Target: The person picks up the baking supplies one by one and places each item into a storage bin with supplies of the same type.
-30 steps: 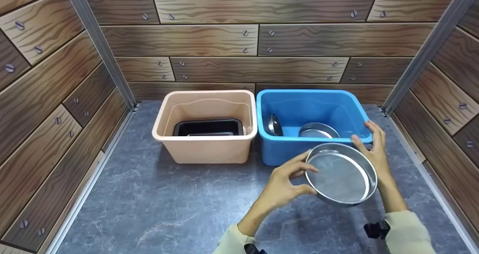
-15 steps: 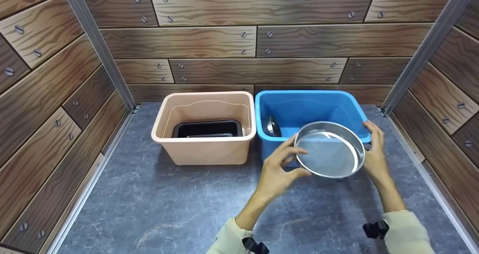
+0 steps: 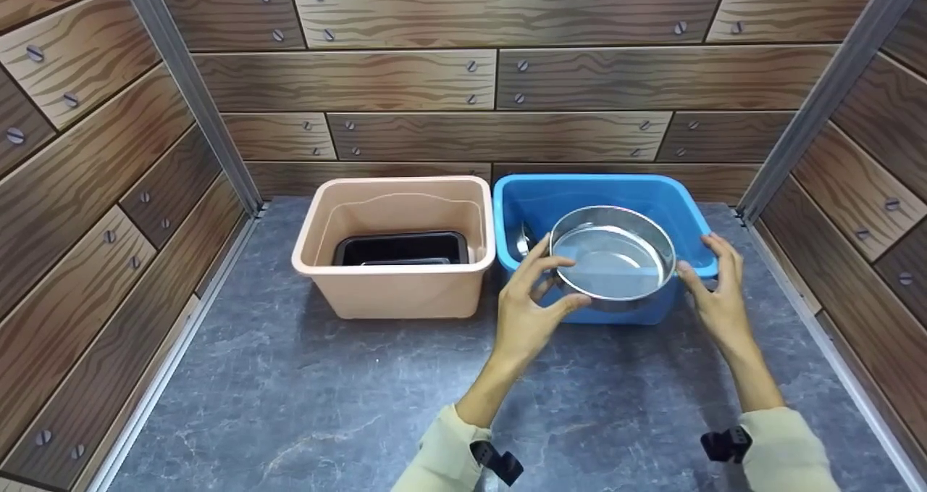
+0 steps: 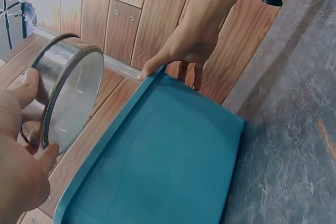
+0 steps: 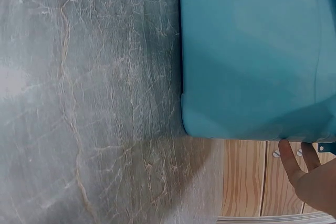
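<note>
My left hand [image 3: 523, 325] pinches the side of a round metal sieve [image 3: 614, 256], thumb at the near edge and fingers along the outside. The sieve is tilted over the front rim of the blue bin [image 3: 594, 178], and the bin's blue shows through its mesh. In the left wrist view, the sieve [image 4: 79, 95] hangs above the bin's rim, apart from it. My right hand [image 3: 724, 307] grips the bin's front right corner, thumb on the front rim and fingers on the outer side. A shiny rounded metal piece [image 3: 523, 242] leans inside the bin at left, partly hidden.
A beige bin [image 3: 395, 269] stands beside the blue one on the left, holding a black rectangular pan [image 3: 402, 249]. Both bins stand on a grey marbled tabletop [image 3: 304, 390], with wood-patterned walls [image 3: 405, 79] behind and at both sides.
My left hand has moved the sieve up and left, from in front of the blue bin to over its front rim. It now covers the round metal item inside. The right hand stays at the corner.
</note>
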### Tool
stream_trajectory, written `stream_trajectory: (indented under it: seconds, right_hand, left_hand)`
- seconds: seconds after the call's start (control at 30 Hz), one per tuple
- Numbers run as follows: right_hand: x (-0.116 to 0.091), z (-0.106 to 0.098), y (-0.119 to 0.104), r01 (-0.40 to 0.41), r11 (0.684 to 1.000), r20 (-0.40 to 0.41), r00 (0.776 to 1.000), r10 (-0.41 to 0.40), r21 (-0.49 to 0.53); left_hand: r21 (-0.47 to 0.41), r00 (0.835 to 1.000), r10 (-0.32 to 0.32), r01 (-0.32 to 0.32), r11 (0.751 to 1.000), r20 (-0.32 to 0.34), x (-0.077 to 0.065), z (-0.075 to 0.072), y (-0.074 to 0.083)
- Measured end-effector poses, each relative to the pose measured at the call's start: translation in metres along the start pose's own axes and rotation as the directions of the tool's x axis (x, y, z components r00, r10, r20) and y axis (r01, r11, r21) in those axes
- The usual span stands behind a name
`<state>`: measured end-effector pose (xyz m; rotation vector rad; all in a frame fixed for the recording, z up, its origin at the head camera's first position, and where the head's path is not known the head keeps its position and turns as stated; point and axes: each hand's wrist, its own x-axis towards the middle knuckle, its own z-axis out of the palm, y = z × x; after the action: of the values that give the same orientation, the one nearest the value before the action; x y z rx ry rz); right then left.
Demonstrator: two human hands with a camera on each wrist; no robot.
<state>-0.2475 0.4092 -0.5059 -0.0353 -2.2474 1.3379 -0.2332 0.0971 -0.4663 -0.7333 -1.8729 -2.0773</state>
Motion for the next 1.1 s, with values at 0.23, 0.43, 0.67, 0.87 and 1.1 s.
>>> stream_trajectory:
  seconds: [0.23, 0.43, 0.67, 0.87, 1.1]
  right_hand:
    - [-0.001, -0.001, -0.002, 0.001, 1.000, 0.001, 1.000, -0.001, 0.012]
    - [-0.001, 0.000, -0.002, -0.002, 1.000, -0.008, 1.000, 0.002, 0.026]
    - [0.000, 0.000, -0.001, -0.018, 1.000, -0.012, 1.000, 0.018, 0.011]
    - [0.000, 0.001, 0.001, -0.020, 1.000, -0.007, 1.000, 0.020, -0.003]
    - [0.000, -0.001, -0.001, -0.046, 0.999, -0.003, 0.999, 0.046, -0.026]
  left_hand:
    - [0.010, 0.999, 0.000, 0.000, 1.000, -0.052, 0.006, -0.004, -0.007]
    - [0.071, 0.992, 0.005, 0.004, 0.997, -0.125, 0.009, -0.008, -0.015]
    - [0.104, 0.988, 0.019, -0.003, 0.995, -0.154, 0.013, -0.010, -0.022]
    - [0.100, 0.987, 0.058, -0.043, 0.994, -0.152, 0.017, -0.011, -0.025]
    - [0.138, 0.986, 0.062, -0.041, 0.990, -0.155, 0.018, -0.010, -0.025]
